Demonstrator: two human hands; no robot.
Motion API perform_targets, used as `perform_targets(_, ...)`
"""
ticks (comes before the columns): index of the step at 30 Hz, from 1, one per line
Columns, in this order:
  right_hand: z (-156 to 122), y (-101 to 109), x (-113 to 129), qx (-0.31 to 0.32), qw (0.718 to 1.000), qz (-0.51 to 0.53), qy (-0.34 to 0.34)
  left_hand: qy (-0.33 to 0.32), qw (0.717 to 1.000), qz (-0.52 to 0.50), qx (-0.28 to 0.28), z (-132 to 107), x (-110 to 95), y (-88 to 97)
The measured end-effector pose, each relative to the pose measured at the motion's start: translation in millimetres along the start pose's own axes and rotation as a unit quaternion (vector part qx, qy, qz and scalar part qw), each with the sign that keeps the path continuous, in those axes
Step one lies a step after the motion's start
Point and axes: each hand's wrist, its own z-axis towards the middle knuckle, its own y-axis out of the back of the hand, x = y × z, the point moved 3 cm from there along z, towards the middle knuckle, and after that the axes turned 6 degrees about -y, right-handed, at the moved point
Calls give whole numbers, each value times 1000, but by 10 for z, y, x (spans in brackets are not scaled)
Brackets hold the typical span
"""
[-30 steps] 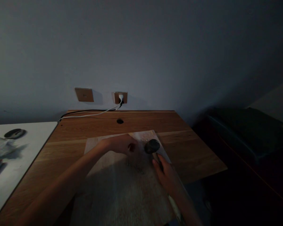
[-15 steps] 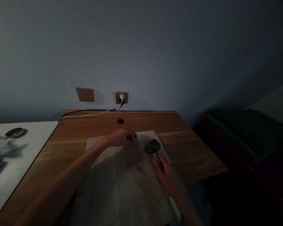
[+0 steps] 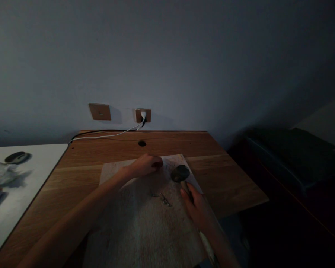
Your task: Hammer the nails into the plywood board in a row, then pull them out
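A pale worn board lies on a wooden desk. My right hand is wrapped round the handle of a mallet whose dark round head rests on the board's far right part. My left hand is near the board's far edge, fingers curled together in a pinch; what they hold is too small and dark to name. Several small metal pieces, like nails, lie on the board between my hands.
A white cable runs from a wall socket across the desk's back. A round hole is in the desk top. A white table with dark items stands left. Dark furniture stands right.
My left hand moved from the middle of the board, near the mallet head, to the far edge and curled tighter. The right hand and mallet stayed nearly still.
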Motion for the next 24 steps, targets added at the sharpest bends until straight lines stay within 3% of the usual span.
perform_targets(15,8,-9,-19,-5,1000,1,-1,72,993,-92,-35,-18,109,-40)
perform_targets(24,16,-27,-52,-1,1000,0,2,93,992,-82,-32,-27,113,-98)
